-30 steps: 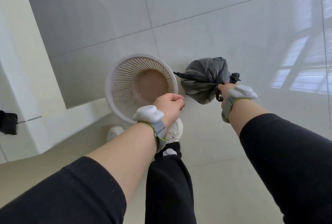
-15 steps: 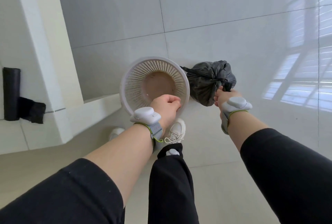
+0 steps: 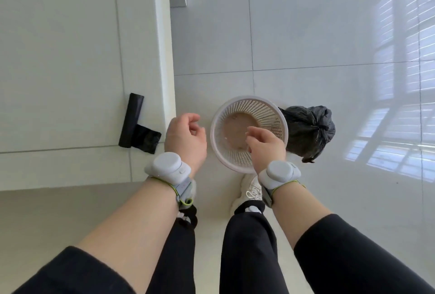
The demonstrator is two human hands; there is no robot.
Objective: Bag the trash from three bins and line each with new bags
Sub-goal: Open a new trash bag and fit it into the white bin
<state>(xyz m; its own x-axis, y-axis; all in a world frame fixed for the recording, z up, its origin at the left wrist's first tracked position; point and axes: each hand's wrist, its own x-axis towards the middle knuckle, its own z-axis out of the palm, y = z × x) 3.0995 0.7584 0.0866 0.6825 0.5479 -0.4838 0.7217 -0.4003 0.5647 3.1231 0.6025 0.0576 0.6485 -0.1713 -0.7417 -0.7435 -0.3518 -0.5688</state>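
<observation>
A white mesh bin (image 3: 273,117) stands on the tiled floor with no bag in it; its brown bottom shows. A tied dark grey trash bag (image 3: 308,131) lies on the floor against the bin's right side. A black roll of new bags (image 3: 131,120), with one bag partly unrolled, lies on the white ledge to the left. My left hand (image 3: 186,138) hovers left of the bin with loosely curled fingers and holds nothing. My right hand (image 3: 266,145) hangs over the bin's near rim, fingers relaxed, holding nothing.
A white ledge (image 3: 70,81) and its raised step fill the left side, with a vertical edge close to the bin. My legs and white shoes (image 3: 249,192) stand just behind the bin. Glossy floor tiles (image 3: 329,34) stretch ahead and to the right.
My right hand let go of the tied trash bag and moved left over the bin. My left hand released the bin's rim and moved left. The view swung toward the ledge.
</observation>
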